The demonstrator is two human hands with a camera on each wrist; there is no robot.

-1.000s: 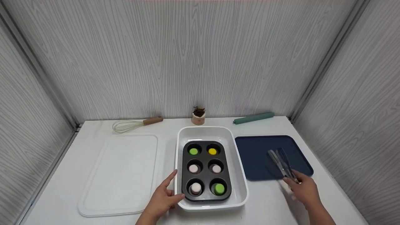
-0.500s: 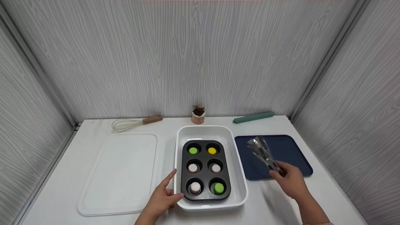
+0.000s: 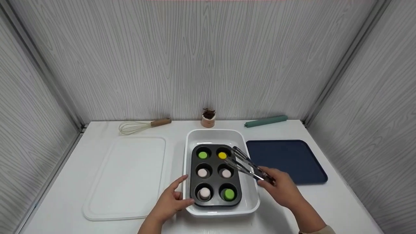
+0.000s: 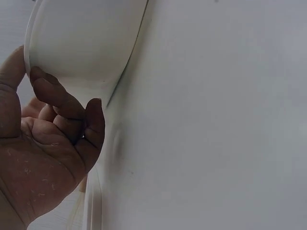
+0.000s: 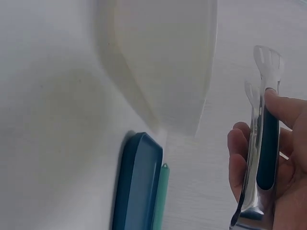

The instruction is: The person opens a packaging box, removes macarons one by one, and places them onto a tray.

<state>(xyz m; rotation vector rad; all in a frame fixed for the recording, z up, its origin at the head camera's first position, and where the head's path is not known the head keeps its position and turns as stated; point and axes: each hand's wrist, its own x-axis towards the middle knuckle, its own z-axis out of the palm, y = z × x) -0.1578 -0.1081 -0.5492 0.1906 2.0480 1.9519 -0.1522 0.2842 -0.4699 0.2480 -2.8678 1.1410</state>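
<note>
A white rectangular dish (image 3: 224,214) stands mid-table with a dark six-cup muffin tin (image 3: 215,183) inside. Each cup holds a small round piece: green (image 3: 202,155), yellow (image 3: 222,155) or pale pink (image 3: 202,172). My left hand (image 3: 169,203) pinches the dish's near-left rim, thumb over the edge; in the left wrist view its other fingers curl by the outer wall. With my right hand (image 3: 282,188) I grip metal tongs (image 5: 268,148) by their dark-inlaid handles. Their spread tips are over the tin's right side, near the yellow piece, with nothing between them.
A dark blue tray (image 3: 289,161) lies right of the dish, and a white lid-like board (image 3: 130,178) lies left. Along the back are a whisk (image 3: 161,122), a small pot (image 3: 208,122) with brown contents and a green rolling pin (image 3: 266,121). Wood-grain panels surround the table.
My right hand has carried the tongs leftward from above the blue tray to over the muffin tin. My left hand keeps its place on the dish rim.
</note>
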